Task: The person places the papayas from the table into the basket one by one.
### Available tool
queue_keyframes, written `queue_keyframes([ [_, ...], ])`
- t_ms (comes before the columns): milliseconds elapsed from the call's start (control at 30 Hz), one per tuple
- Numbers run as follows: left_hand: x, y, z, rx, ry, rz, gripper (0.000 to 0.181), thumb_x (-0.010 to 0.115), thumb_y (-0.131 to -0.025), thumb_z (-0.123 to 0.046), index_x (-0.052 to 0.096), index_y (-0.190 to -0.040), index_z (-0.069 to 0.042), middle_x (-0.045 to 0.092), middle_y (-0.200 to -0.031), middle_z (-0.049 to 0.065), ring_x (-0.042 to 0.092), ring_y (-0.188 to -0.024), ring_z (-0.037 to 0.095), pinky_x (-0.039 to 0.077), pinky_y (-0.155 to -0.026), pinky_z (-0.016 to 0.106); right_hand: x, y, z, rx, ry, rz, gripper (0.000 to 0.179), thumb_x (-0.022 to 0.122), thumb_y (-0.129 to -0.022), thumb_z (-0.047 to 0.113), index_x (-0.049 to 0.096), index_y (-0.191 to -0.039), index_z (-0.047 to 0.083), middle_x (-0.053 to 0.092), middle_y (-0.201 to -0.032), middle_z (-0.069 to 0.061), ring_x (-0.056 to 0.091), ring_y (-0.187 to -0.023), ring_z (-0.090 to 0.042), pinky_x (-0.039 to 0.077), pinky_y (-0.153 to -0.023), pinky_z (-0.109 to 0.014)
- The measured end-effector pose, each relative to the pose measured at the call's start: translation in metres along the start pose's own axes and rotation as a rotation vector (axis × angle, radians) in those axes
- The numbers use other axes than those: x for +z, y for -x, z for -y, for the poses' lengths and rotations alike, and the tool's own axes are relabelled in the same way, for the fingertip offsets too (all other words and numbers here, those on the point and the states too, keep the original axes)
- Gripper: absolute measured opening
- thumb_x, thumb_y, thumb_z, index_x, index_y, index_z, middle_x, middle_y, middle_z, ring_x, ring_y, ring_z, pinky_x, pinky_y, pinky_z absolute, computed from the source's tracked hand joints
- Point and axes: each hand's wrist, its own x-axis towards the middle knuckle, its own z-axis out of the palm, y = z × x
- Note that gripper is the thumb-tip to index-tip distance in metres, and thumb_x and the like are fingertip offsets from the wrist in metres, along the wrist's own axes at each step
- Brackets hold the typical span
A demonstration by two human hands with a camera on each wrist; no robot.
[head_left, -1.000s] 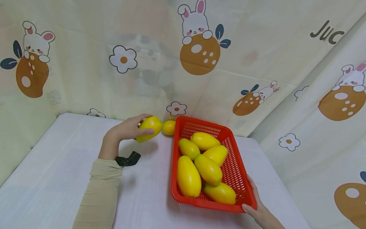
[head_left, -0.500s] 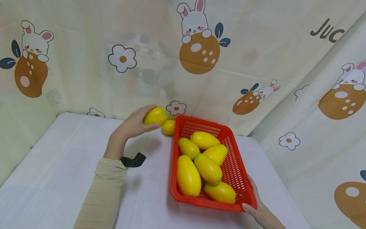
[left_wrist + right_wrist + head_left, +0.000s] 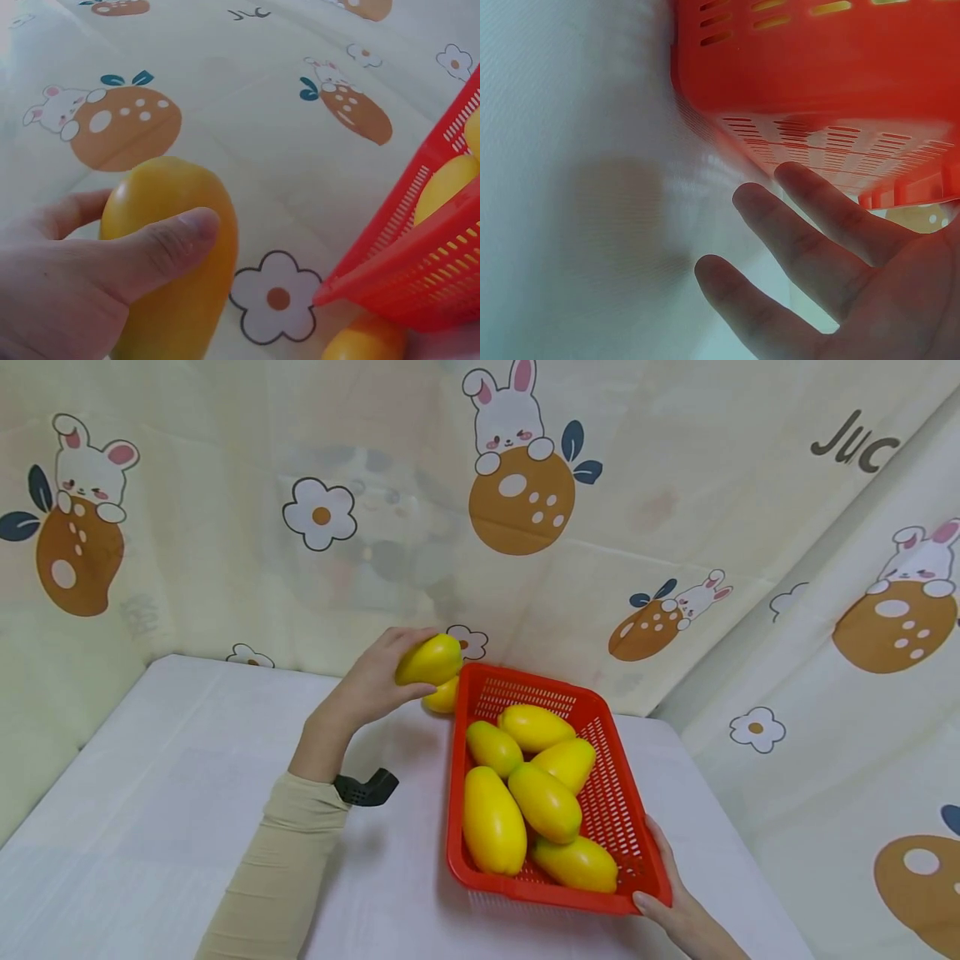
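Observation:
My left hand [image 3: 378,681] grips a yellow mango [image 3: 430,660], raised off the table beside the far left corner of the red basket [image 3: 656,860]. In the left wrist view the thumb [image 3: 176,236] lies across the near side of the mango, and the other fingers are mostly hidden behind it. Below it, a second mango [image 3: 442,695] is on the table against the basket's outer wall. My right hand [image 3: 678,906] holds the basket's near right corner, thumb on the rim. Several mangoes [image 3: 546,802] lie inside the basket. Three fingers [image 3: 780,225] spread below it in the right wrist view.
A white cloth covers the table [image 3: 187,793]. Behind and at the sides hangs a cream curtain [image 3: 405,485] printed with rabbits, fruit and flowers. A black strap-on device [image 3: 367,787] sits on my left wrist and juts to the right.
My left hand has lifted the mango and carried it right, from left of the loose mango to just above it. The right hand and basket stay in place.

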Motion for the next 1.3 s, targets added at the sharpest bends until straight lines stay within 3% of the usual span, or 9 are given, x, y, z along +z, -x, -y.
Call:
queue_keyframes([
  [267,0.01,-0.004,-0.012,0.109,-0.051,-0.046,0.069,0.075,-0.081,-0.02,0.042,-0.141,-0.028,0.037,-0.141,0.003,0.042,-0.126,0.025,0.044,-0.104,0.041,0.0,0.001,0.001,-0.007,0.011,0.001,0.096,0.057,-0.089,0.039,-0.021,-0.144,0.045,-0.003,-0.158,-0.01,0.032,-0.131,-0.033,0.052,-0.092,-0.043],
  [433,0.018,-0.005,-0.018,0.193,-0.083,-0.04,0.072,0.076,-0.08,-0.019,0.04,-0.141,-0.033,0.035,-0.143,0.004,0.04,-0.129,0.026,0.046,-0.102,0.04,-0.001,-0.001,-0.001,-0.001,0.0,0.003,0.095,0.057,-0.089,0.039,-0.021,-0.144,0.044,-0.002,-0.157,-0.01,0.032,-0.131,-0.032,0.053,-0.092,-0.042],
  [833,0.037,-0.003,-0.042,0.434,-0.075,0.135,0.063,0.078,-0.076,-0.009,0.051,-0.13,-0.026,0.04,-0.137,0.002,0.036,-0.131,0.022,0.047,-0.1,0.034,-0.003,-0.003,-0.004,-0.015,-0.021,0.029,0.094,0.055,-0.09,0.038,-0.021,-0.143,0.045,-0.004,-0.157,-0.008,0.032,-0.13,-0.032,0.052,-0.094,-0.042],
  [933,0.043,-0.001,-0.049,0.443,-0.097,0.192,0.062,0.078,-0.077,-0.012,0.051,-0.13,-0.026,0.042,-0.137,0.001,0.038,-0.129,0.019,0.046,-0.102,0.032,-0.003,-0.003,-0.004,-0.024,-0.026,0.032,0.093,0.055,-0.09,0.037,-0.021,-0.143,0.045,-0.005,-0.157,-0.008,0.032,-0.13,-0.031,0.052,-0.094,-0.042],
  [1100,0.05,0.001,-0.056,0.403,-0.129,0.293,0.062,0.078,-0.078,-0.018,0.05,-0.132,-0.032,0.042,-0.138,-0.005,0.039,-0.127,0.014,0.046,-0.1,0.029,-0.003,-0.003,-0.004,-0.043,-0.026,0.027,0.094,0.056,-0.09,0.035,-0.02,-0.144,0.045,-0.007,-0.158,-0.007,0.032,-0.129,-0.032,0.052,-0.093,-0.041],
  [1300,0.053,0.002,-0.058,0.391,-0.133,0.351,0.063,0.078,-0.078,-0.017,0.05,-0.133,-0.031,0.042,-0.138,-0.004,0.039,-0.127,0.015,0.047,-0.098,0.029,-0.003,-0.002,-0.004,-0.053,-0.028,0.025,0.094,0.056,-0.089,0.035,-0.019,-0.144,0.046,-0.008,-0.158,-0.007,0.032,-0.129,-0.032,0.052,-0.093,-0.041],
])
